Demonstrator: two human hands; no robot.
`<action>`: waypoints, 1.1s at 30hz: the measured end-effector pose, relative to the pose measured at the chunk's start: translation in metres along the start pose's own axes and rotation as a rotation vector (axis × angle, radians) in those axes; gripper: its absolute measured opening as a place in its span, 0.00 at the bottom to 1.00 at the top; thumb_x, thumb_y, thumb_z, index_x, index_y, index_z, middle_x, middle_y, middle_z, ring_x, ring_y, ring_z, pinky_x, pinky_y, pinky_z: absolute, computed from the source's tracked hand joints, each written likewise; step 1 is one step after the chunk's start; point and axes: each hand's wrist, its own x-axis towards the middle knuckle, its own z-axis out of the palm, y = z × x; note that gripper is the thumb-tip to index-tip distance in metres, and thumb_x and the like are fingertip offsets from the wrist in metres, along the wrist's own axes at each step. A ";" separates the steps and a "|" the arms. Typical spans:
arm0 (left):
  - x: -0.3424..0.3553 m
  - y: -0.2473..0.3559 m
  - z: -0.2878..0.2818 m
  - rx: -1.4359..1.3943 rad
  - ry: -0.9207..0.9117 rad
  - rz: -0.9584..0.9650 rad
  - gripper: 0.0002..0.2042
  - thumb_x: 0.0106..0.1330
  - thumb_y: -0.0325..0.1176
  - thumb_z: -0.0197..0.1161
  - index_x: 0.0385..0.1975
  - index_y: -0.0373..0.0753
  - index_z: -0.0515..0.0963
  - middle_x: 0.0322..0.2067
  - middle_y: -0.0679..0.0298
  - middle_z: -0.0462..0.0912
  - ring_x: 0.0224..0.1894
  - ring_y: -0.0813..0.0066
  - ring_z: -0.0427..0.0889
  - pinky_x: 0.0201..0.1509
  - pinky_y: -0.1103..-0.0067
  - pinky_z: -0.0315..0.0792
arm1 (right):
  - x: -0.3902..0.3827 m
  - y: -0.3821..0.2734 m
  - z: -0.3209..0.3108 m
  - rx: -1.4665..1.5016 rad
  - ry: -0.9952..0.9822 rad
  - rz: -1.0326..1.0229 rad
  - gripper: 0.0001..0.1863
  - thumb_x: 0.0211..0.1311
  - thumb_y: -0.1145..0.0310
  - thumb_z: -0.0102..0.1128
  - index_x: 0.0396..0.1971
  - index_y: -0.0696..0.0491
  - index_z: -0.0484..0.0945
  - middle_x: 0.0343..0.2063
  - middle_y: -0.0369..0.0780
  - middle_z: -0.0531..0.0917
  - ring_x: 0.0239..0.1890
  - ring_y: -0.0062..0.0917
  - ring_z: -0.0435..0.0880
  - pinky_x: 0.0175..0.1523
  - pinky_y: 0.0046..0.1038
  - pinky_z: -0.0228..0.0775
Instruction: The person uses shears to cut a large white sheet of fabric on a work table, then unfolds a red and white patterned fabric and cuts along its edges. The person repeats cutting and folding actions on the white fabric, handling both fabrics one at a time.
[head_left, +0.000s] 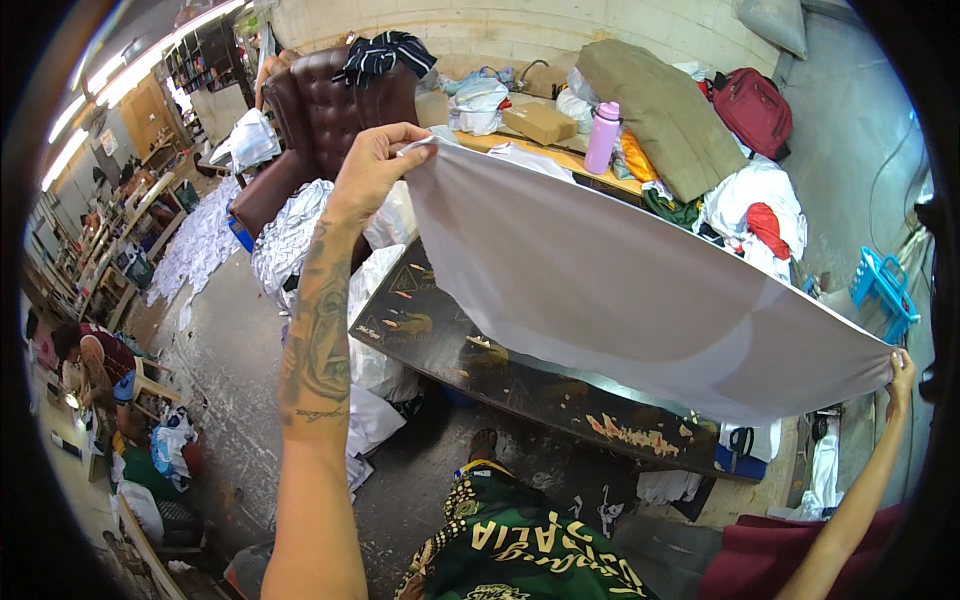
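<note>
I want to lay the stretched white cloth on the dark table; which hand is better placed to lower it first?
Probably the left hand: it holds the white cloth directly above the dark table; the right hand is beyond its end.

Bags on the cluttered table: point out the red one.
It is the red backpack at the table's far right end, leaning by the olive cushion; the other bags there are white plastic.

Cloth above table, between hands.

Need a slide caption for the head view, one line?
Both hands, left hand and right hand, stretch a white cloth taut above a dark worktable.
</note>
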 end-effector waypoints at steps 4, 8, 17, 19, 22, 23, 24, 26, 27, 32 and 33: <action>0.016 -0.021 -0.061 0.345 0.022 0.184 0.14 0.73 0.32 0.67 0.53 0.33 0.88 0.46 0.62 0.93 0.50 0.73 0.86 0.59 0.75 0.78 | -0.072 -0.040 0.052 -0.147 0.216 -0.082 0.20 0.73 0.62 0.71 0.58 0.57 0.86 0.48 0.36 0.88 0.44 0.19 0.85 0.49 0.26 0.78; 0.046 -0.076 -0.199 1.065 0.282 0.103 0.23 0.74 0.45 0.68 0.59 0.34 0.86 0.59 0.49 0.88 0.60 0.53 0.85 0.69 0.63 0.74 | -0.145 -0.142 0.103 0.075 -0.286 -0.224 0.11 0.68 0.59 0.74 0.36 0.51 0.86 0.29 0.27 0.79 0.30 0.13 0.76 0.35 0.22 0.67; 0.066 -0.171 -0.329 1.134 0.355 -0.196 0.22 0.78 0.43 0.66 0.61 0.31 0.83 0.51 0.51 0.89 0.54 0.59 0.85 0.61 0.67 0.76 | -0.201 -0.270 0.187 0.437 -0.630 -0.213 0.12 0.75 0.65 0.73 0.43 0.60 0.89 0.32 0.30 0.87 0.37 0.12 0.84 0.45 0.21 0.79; 0.074 -0.199 -0.306 1.060 0.273 -0.230 0.22 0.78 0.43 0.66 0.60 0.31 0.83 0.50 0.53 0.89 0.53 0.61 0.85 0.60 0.68 0.76 | -0.190 -0.275 0.198 0.436 -0.656 -0.210 0.14 0.77 0.62 0.72 0.42 0.60 0.88 0.31 0.30 0.86 0.36 0.12 0.82 0.44 0.21 0.77; 0.096 -0.249 -0.276 0.942 0.156 -0.245 0.21 0.79 0.43 0.66 0.59 0.31 0.83 0.49 0.55 0.89 0.51 0.64 0.85 0.58 0.70 0.76 | -0.152 -0.258 0.234 0.345 -0.621 -0.177 0.14 0.78 0.62 0.71 0.41 0.61 0.88 0.31 0.30 0.85 0.35 0.13 0.80 0.43 0.22 0.74; 0.106 -0.266 -0.266 0.905 0.116 -0.244 0.21 0.79 0.43 0.66 0.59 0.31 0.83 0.48 0.56 0.89 0.50 0.65 0.84 0.57 0.70 0.76 | -0.134 -0.246 0.251 0.255 -0.591 -0.191 0.16 0.78 0.62 0.70 0.42 0.62 0.88 0.31 0.30 0.85 0.35 0.13 0.80 0.43 0.24 0.74; 0.115 -0.281 -0.257 0.870 0.073 -0.243 0.21 0.79 0.43 0.66 0.58 0.31 0.83 0.48 0.57 0.89 0.49 0.66 0.84 0.57 0.71 0.77 | -0.116 -0.233 0.268 0.181 -0.547 -0.115 0.16 0.76 0.60 0.71 0.41 0.62 0.88 0.30 0.32 0.85 0.35 0.15 0.80 0.43 0.25 0.74; 0.136 -0.300 -0.236 0.798 -0.011 -0.245 0.21 0.79 0.43 0.66 0.58 0.30 0.83 0.47 0.58 0.89 0.48 0.68 0.84 0.56 0.72 0.77 | -0.076 -0.206 0.305 -0.171 -0.489 -0.156 0.18 0.76 0.58 0.69 0.36 0.61 0.87 0.25 0.34 0.81 0.32 0.19 0.78 0.39 0.30 0.72; 0.146 -0.301 -0.225 0.758 -0.047 -0.246 0.21 0.79 0.43 0.66 0.57 0.30 0.83 0.46 0.59 0.89 0.47 0.69 0.84 0.55 0.72 0.77 | -0.062 -0.192 0.320 -0.202 -0.472 -0.075 0.18 0.77 0.58 0.67 0.35 0.61 0.87 0.24 0.34 0.80 0.31 0.19 0.77 0.37 0.31 0.70; 0.161 -0.234 -0.177 0.160 0.213 -0.213 0.15 0.82 0.43 0.63 0.52 0.36 0.85 0.36 0.75 0.82 0.35 0.86 0.75 0.41 0.82 0.71 | -0.016 -0.172 0.312 0.008 -0.247 0.055 0.17 0.79 0.56 0.66 0.49 0.56 0.89 0.36 0.31 0.87 0.37 0.14 0.83 0.41 0.21 0.75; 0.146 -0.213 -0.178 0.172 0.188 -0.189 0.15 0.82 0.43 0.63 0.52 0.37 0.85 0.38 0.75 0.82 0.38 0.86 0.75 0.43 0.82 0.70 | -0.021 -0.172 0.299 0.035 -0.214 -0.021 0.16 0.79 0.55 0.66 0.48 0.54 0.88 0.36 0.31 0.87 0.37 0.13 0.83 0.42 0.20 0.74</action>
